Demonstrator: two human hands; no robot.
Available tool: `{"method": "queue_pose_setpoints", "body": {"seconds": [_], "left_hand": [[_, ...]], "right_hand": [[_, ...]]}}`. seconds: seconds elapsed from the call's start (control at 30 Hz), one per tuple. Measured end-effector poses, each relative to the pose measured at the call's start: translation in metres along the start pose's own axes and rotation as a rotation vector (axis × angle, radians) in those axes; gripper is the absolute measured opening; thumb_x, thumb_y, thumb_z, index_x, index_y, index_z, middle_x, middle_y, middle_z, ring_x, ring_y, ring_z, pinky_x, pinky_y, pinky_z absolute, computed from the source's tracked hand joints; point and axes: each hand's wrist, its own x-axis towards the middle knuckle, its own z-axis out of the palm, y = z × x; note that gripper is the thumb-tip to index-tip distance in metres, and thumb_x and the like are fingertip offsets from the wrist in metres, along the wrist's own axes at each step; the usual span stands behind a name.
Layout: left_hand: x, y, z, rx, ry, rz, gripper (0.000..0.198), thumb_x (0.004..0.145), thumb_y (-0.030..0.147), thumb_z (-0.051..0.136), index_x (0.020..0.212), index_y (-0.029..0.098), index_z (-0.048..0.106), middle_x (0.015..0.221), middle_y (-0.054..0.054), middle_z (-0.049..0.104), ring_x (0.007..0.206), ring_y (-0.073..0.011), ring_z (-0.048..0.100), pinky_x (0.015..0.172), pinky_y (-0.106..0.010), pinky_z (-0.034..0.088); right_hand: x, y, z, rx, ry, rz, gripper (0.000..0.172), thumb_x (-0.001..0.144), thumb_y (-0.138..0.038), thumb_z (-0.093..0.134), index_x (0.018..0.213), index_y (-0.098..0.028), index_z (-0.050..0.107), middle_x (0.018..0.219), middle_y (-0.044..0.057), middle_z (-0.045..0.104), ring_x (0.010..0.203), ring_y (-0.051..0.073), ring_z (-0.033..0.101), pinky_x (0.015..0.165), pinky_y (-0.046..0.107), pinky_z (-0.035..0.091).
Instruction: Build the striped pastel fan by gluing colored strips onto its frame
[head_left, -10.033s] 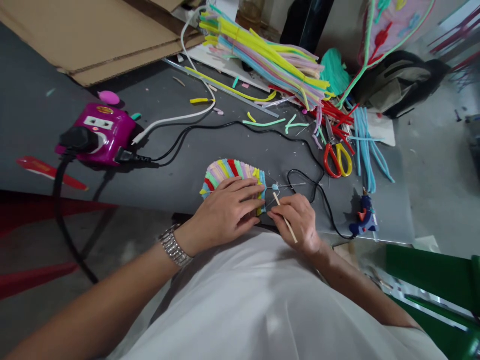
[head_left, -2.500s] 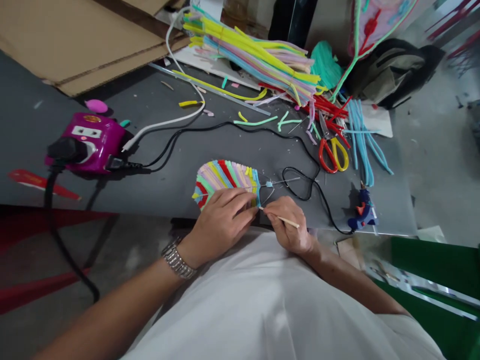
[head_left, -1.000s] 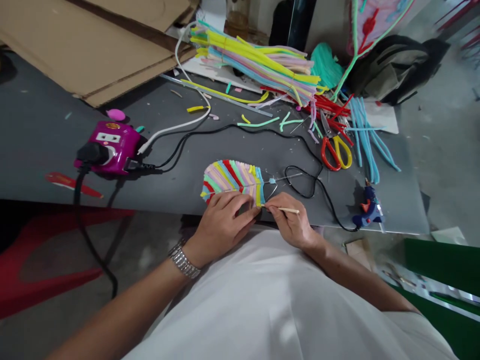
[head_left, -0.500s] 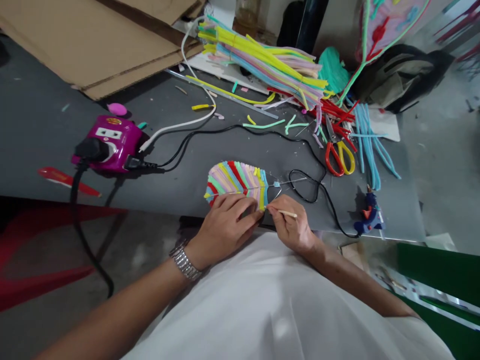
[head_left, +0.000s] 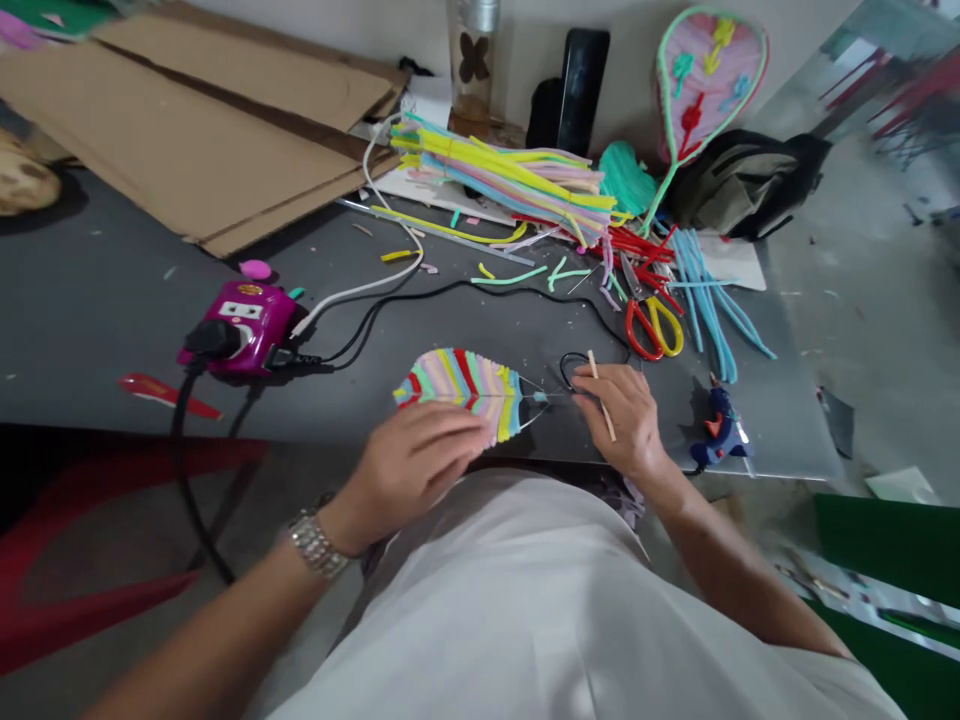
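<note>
We're keeping our L hand [head_left: 420,455] over the near edge of the fan [head_left: 480,380], fingers straight & close together; its thumb side is partly hidden, so we can't tell if that grip is pinching anything. The fan is lying flat on the bench [head_left: 442,322] near its front edge, in front of our body, stripes running yellow, red, green, pink & blue either side of a thin mid line. Our R hand [head_left: 626,415] is holding the stick [head_left: 605,408] in a narrow grip btwn thumb & fingers, just R of the fan & apart from it. Wires [head_left: 534,420] are running from the fan's R end to a blue bit [head_left: 539,397] btwn our hands. A loop of black cord [head_left: 442,286] is lying right by our R fingertips. Scissors [head_left: 658,318] are resting beyond the R hand, w/ the glue gun [head_left: 721,430] sitting farther R, near the bench's front edge. Blue stems [head_left: 703,290] are lying behind the gun; a mixed bundle [head_left: 510,182] is sitting toward the back. Over L, the purple outlet box [head_left: 247,325] is standing w/ a black plug in it, a red knife [head_left: 169,394] lying in front.
</note>
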Motion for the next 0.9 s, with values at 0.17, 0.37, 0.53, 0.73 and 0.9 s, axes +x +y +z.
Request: {"method": "queue_pose_setpoints", "body": {"seconds": [0.17,0.37,0.53,0.73,0.9], "left_hand": [[0.074,-0.022,-0.065,-0.046,-0.099,-0.347,0.019,0.099,0.034,0.068,0.104,0.024,0.083,0.101,-0.004,0.084,0.084,-0.0183,0.075,0.074,-0.029,0.058],[0.136,-0.064,-0.073,-0.27,-0.511,-0.589,0.026,0.082,0.043,0.076,0.092,0.021,0.084,0.081,-0.002,0.08,0.07,-0.014,0.065,0.066,-0.025,0.047],[0.136,-0.073,-0.041,-0.341,-0.642,-0.634,0.026,0.076,0.043,0.077,0.088,0.021,0.083,0.081,-0.003,0.079,0.073,-0.0151,0.064,0.068,-0.027,0.046],[0.14,-0.068,-0.016,-0.397,-0.693,-0.604,0.017,0.074,0.034,0.075,0.083,0.021,0.082,0.085,-0.003,0.082,0.076,-0.0156,0.068,0.072,-0.027,0.048],[0.146,-0.064,-0.005,-0.396,-0.7,-0.535,0.015,0.074,0.031,0.075,0.082,0.023,0.083,0.082,-0.001,0.081,0.074,-0.0149,0.067,0.069,-0.026,0.047]], "right_hand": [[0.014,-0.026,-0.004,0.22,-0.042,0.078,0.015,0.101,-0.026,0.062,0.098,-0.022,0.076,0.089,0.005,0.079,0.084,0.021,0.072,0.081,0.037,0.05],[0.005,-0.047,0.001,0.613,-0.238,0.481,0.024,0.095,-0.038,0.065,0.086,-0.019,0.077,0.068,0.001,0.07,0.063,0.015,0.062,0.06,0.026,0.046],[-0.006,-0.041,0.005,0.638,-0.321,0.539,0.023,0.089,-0.039,0.067,0.082,-0.018,0.076,0.066,-0.001,0.066,0.061,0.013,0.056,0.058,0.025,0.042],[0.015,-0.039,0.014,0.592,-0.176,0.527,0.02,0.085,-0.038,0.07,0.084,-0.019,0.076,0.07,0.0,0.069,0.065,0.014,0.058,0.062,0.026,0.042],[0.032,-0.042,0.02,0.686,-0.186,0.583,0.022,0.077,-0.041,0.075,0.073,-0.02,0.072,0.064,-0.002,0.064,0.06,0.013,0.052,0.058,0.026,0.039]]}}
